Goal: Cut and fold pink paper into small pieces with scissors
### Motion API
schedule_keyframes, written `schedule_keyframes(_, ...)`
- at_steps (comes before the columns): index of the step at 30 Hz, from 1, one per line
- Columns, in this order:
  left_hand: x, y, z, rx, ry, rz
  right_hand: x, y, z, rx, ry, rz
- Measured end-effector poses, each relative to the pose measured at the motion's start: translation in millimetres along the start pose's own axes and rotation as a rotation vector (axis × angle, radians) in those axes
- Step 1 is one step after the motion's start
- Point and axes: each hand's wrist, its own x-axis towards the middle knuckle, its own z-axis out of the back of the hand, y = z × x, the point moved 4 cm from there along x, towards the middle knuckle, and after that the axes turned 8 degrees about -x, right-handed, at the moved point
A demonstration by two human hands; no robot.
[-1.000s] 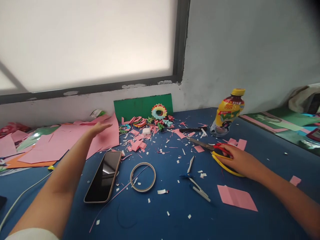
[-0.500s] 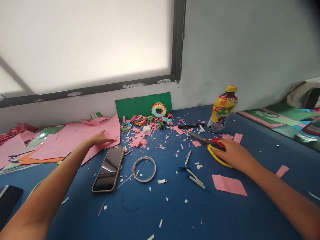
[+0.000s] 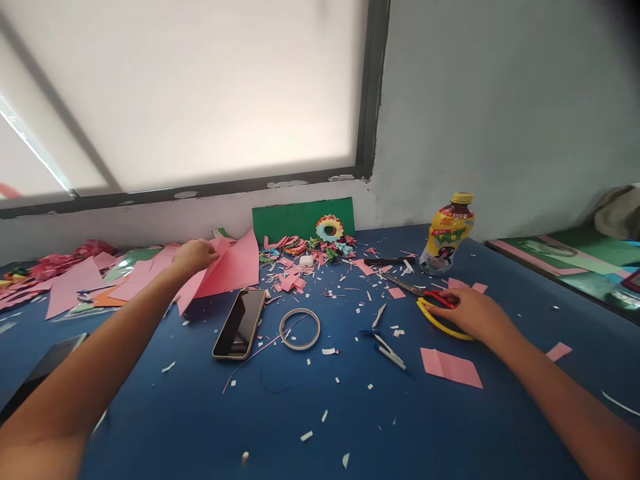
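Observation:
At the left back of the table my left hand [image 3: 195,255] is closed on a large pink paper sheet [image 3: 235,267], whose near part is raised and bent. Other paper sheets [image 3: 137,277] lie beside and beneath that hand. On the right, my right hand [image 3: 473,313] has its fingers around the red and yellow handles of a pair of scissors [image 3: 443,325]. The blades point away to the left, resting on or close to the table. A creased pink paper piece [image 3: 451,368] lies just in front of the right hand.
A phone [image 3: 241,325], a tape roll [image 3: 283,331] and a compass-like tool [image 3: 384,343] lie mid-table among paper scraps [image 3: 290,281]. A yellow-labelled bottle [image 3: 447,237] stands at the back right. A ruffled paper ring [image 3: 320,233] leans near a green board [image 3: 280,219].
My left hand has closed from spread fingers and lifted part of the pink sheet. My right hand stays on the scissors. The view has turned slightly left.

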Motion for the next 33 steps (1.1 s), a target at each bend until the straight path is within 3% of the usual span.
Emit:
schedule_keyframes(3,-17,-22,42.5,0.081,0.016,0.018,-2,0,4,-0.011,0.01,0.029)
schedule_keyframes(6,-39,-57,79.8,0.029,0.083,-0.036,-6,3,11,0.004,0.009,0.076)
schedule_keyframes(8,-56,-83,92.2,-0.044,0.167,-0.09,-11,10,20,0.027,-0.048,0.096)
schedule_keyframes(10,-77,-107,92.2,-0.073,0.229,-0.138,-20,22,34,0.077,-0.14,0.141)
schedule_keyframes(13,-122,-139,68.0,-0.101,0.356,-0.207,-49,51,61,0.242,-0.221,0.347)
schedule_keyframes(17,-205,-177,15.0,-0.218,0.649,-0.453,-109,87,90,0.524,-0.084,0.587)
schedule_keyframes(18,-224,-182,0.6,-0.255,0.764,-0.46,-126,92,93,0.555,-0.068,0.632)
schedule_keyframes(20,-254,-185,-28.4,-0.354,1.028,-0.376,-156,99,92,0.602,-0.087,0.696)
schedule_keyframes(23,-272,-187,-63.9,-0.737,1.209,-0.183,-188,91,79,0.61,-0.281,0.629)
schedule_keyframes(26,-277,-188,-93.3,-1.08,1.199,0.045,-211,79,65,0.59,-0.461,0.604)
schedule_keyframes(30,-293,-197,-119.8,-1.369,1.206,0.282,-229,67,56,0.547,-0.434,0.554)
schedule_keyframes(31,-296,-200,-124.6,-1.384,1.214,0.297,-231,65,54,0.537,-0.416,0.524)
schedule_keyframes(33,-296,-203,-132.1,-1.254,1.215,0.162,-235,62,51,0.52,-0.419,0.505)
